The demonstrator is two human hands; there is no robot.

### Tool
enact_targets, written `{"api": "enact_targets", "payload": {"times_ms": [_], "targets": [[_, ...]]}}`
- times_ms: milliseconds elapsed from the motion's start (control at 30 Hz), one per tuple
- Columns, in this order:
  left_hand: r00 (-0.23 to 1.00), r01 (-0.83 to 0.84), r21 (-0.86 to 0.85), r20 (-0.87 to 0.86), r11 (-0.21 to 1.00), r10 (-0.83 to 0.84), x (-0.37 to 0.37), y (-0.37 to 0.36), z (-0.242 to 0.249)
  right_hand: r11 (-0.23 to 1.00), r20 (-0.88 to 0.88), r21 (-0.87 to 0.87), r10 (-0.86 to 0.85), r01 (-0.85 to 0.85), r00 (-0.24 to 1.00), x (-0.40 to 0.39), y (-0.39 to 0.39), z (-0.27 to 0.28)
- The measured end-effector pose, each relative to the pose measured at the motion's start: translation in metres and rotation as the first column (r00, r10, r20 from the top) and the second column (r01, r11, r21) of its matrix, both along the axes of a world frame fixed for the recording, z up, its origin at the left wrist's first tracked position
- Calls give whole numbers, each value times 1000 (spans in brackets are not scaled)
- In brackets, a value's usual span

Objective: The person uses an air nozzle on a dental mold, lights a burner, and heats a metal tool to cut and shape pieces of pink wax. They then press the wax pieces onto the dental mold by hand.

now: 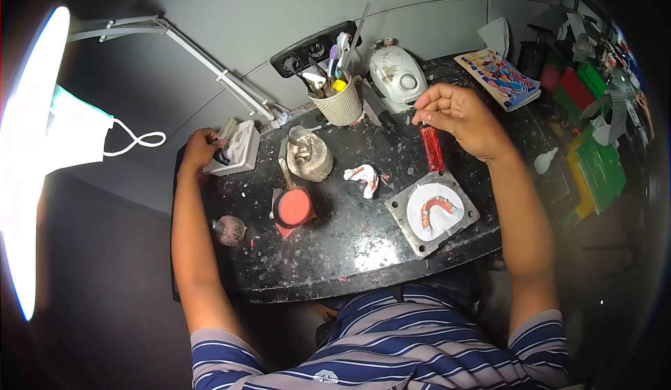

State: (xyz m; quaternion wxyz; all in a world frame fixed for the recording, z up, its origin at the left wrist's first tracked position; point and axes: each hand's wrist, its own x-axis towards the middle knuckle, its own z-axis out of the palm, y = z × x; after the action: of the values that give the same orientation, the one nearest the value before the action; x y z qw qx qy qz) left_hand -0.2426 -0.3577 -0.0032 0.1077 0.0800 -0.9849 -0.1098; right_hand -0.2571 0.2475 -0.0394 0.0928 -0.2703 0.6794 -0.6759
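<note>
My right hand (454,119) pinches the upper end of a red translucent-handled tool (433,149) at the right of the bench. The tool's lower end is beside a square metal flask (395,207). White plaster (421,229) fills the flask, with a pink denture base with teeth (426,212) set in it. My left hand (201,149) is at the near left edge of a white tray (244,145), fingers bent. A dark object (222,156) lies by its fingertips; whether the fingers grip anything is hidden.
A white plaster piece (362,178) lies mid-bench. Left of it are a pan of pink material (294,207), a plaster-crusted container (309,154) and a round brownish object (231,230). Behind stand a tool cup (341,107), a white machine (397,72) and a colourful booklet (500,79).
</note>
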Motion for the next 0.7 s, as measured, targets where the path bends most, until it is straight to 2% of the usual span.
{"api": "enact_targets", "payload": {"times_ms": [133, 200, 233, 267, 333, 433, 467, 533, 633, 700], "targets": [[996, 45, 10, -78, 999, -44, 0, -18, -15, 1000, -6, 8, 8, -8, 1000, 0, -1, -4], [980, -123, -56, -163, 991, 113, -1, -34, -18, 1000, -4, 22, -3, 3, 1000, 0, -1, -5], [980, -125, -58, -161, 990, 115, -1, -46, -21, 1000, -1, 21, -1, 1, 1000, 0, -1, -5], [933, -285, -125, -261, 950, 246, 1, -58, -24, 1000, 4, 26, -9, 8, 1000, 1, -1, -4], [864, -437, -195, -361, 878, 350, 5, -91, -28, 1000, 24, 16, -17, 17, 1000, 1, -2, -5], [789, -574, -274, -438, 772, 432, 18, -103, -14, 1000, 5, -4, -9, 9, 1000, 0, -4, -11], [748, -654, -263, -367, 710, 553, 22, -94, -9, 1000, 13, -14, -11, 11, 1000, 0, -5, -11], [688, -726, -262, -290, 636, 666, 19, -101, -4, 999, 37, 36, -7, 6, 999, 3, -5, -10], [727, -686, -71, -57, 724, 684, 11, -125, 2, 999, 62, 50, 12, -15, 998, 9, -5, -2], [751, -658, -51, 24, 751, 660, 10, -126, 7, 998, 88, 59, 18, -24, 996, 10, -6, -1]]}}
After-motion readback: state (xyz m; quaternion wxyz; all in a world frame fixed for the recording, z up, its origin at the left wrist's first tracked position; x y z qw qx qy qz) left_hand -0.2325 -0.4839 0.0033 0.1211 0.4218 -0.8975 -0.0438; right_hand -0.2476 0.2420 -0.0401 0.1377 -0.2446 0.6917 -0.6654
